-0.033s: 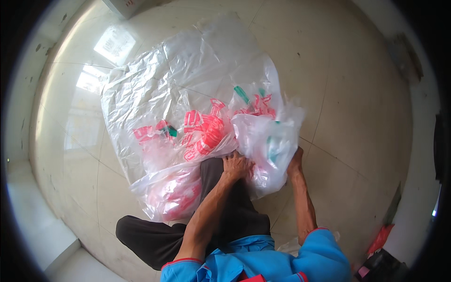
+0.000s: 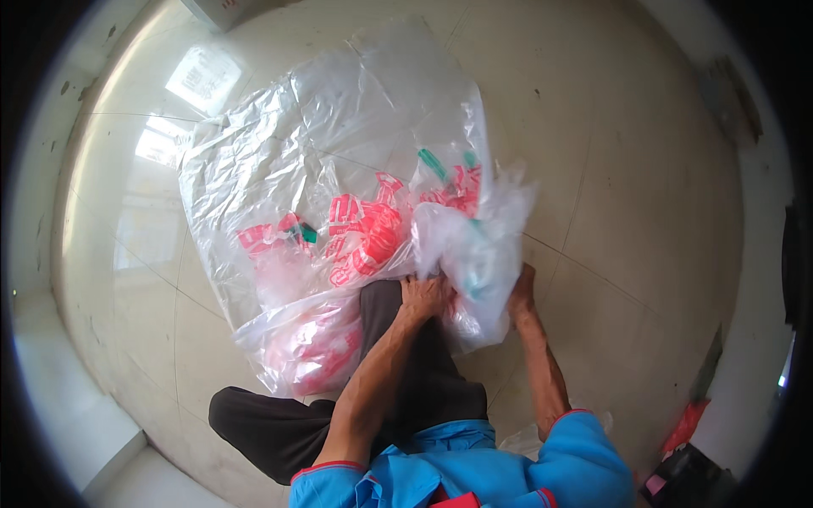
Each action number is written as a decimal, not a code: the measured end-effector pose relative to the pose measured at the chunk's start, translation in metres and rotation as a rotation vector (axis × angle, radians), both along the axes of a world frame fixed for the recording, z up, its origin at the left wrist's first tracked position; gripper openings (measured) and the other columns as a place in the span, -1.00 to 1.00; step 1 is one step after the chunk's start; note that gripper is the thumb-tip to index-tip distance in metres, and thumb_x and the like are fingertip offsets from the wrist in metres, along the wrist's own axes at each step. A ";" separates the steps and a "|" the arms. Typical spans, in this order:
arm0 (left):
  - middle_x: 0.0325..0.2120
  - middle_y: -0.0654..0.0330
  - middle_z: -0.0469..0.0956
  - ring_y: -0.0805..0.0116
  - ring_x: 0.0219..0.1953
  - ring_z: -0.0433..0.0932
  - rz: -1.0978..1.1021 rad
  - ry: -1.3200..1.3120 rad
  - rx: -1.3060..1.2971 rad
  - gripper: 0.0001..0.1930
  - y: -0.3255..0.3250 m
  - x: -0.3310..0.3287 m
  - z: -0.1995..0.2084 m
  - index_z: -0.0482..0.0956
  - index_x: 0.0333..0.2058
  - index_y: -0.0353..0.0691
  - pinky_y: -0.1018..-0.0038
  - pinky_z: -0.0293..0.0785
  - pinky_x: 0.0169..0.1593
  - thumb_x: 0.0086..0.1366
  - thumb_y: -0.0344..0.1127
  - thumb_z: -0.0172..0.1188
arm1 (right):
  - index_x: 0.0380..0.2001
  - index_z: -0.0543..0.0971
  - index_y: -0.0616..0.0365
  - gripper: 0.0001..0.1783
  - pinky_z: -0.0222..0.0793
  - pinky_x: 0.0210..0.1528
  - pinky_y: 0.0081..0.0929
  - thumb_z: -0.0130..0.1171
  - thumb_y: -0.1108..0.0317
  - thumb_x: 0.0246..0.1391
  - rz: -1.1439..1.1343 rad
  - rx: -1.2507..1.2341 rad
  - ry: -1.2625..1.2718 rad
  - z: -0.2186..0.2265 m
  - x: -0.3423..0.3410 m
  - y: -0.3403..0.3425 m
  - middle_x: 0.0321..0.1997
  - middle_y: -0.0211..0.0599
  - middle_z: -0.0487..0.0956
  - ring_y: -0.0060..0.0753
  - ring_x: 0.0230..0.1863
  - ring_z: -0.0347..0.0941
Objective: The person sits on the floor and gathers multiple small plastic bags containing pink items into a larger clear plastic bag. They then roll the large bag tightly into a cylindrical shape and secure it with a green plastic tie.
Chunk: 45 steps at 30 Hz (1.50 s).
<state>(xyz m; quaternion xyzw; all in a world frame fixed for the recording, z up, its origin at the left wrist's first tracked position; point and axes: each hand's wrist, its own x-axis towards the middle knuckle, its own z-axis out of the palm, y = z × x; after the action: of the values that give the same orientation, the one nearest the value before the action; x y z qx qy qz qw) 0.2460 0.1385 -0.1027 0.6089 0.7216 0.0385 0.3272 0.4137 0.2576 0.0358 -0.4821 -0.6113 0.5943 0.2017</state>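
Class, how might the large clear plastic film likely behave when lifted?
The clear plastic film is probably floppy, given its many creases. It looks thin and light: floor lines show through. Its glossy shine suggests slipperiness.

A glossy tile floor [image 2: 644, 212], beige. Crinkled clear plastic [image 2: 406, 85] spreads across it from eight to twelve o'clock; beyond, at eleven, stands a white box [image 2: 208, 13].

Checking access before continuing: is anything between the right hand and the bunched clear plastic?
Nothing visible: the right hand sits at the right edge of the bunched clear plastic, its fingertips hidden. The left hand is at the opposite side.
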 end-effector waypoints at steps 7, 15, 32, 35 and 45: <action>0.00 -0.13 0.50 0.06 0.12 0.45 -0.123 -0.134 0.074 -0.43 -0.037 -0.002 0.003 0.48 0.09 -0.20 0.10 0.32 0.17 0.27 0.10 0.11 | -0.25 0.63 0.19 -0.71 0.44 -0.14 -0.46 0.27 0.56 -0.15 0.577 -0.052 0.075 -0.014 -0.026 -0.067 -0.31 -0.27 0.66 -0.50 -0.23 0.56; -0.10 -0.08 0.57 0.17 0.01 0.53 0.181 -0.523 0.161 -0.51 -0.057 -0.084 0.099 0.56 -0.01 -0.25 0.21 0.43 0.06 0.26 0.02 0.15 | -0.24 0.65 0.15 -0.65 0.46 -0.16 -0.46 0.28 0.45 -0.23 0.742 0.060 0.015 -0.027 -0.027 -0.069 -0.35 -0.24 0.67 -0.40 -0.26 0.61; -0.37 -0.02 0.66 0.17 -0.40 0.64 0.908 -0.530 0.264 -0.64 -0.082 -0.047 0.075 0.62 -0.25 -0.35 0.27 0.51 -0.30 0.26 -0.10 0.15 | 0.25 0.24 0.26 -0.23 0.12 0.29 0.02 0.21 0.16 0.02 0.385 0.663 -0.121 0.030 0.026 -0.149 0.08 0.03 0.43 0.17 0.15 0.30; -0.39 0.13 0.65 0.34 -0.40 0.59 0.939 -0.548 0.415 -0.70 -0.110 -0.031 0.073 0.62 -0.25 -0.36 0.32 0.50 -0.32 0.28 -0.19 0.15 | 0.19 0.30 0.24 -0.29 0.07 0.32 0.04 0.22 0.14 0.01 0.403 0.795 -0.141 0.022 0.033 -0.152 0.12 0.00 0.40 0.14 0.19 0.29; -0.35 -0.19 0.60 -0.19 -0.20 0.58 0.886 0.072 0.279 -0.53 -0.087 -0.046 0.119 0.67 -0.31 -0.27 0.09 0.46 -0.09 0.00 0.06 0.25 | -0.04 0.48 0.33 -0.50 0.20 0.01 -0.17 0.24 0.32 -0.08 0.548 0.933 -0.429 -0.073 -0.022 -0.091 0.00 -0.04 0.46 -0.06 0.04 0.34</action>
<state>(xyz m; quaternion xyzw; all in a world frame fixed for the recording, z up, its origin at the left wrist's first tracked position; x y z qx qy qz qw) 0.2001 0.0515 0.0166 0.2812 0.9109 0.2502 0.1690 0.3918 0.1669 -0.0373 -0.2759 -0.9382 0.1819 0.1032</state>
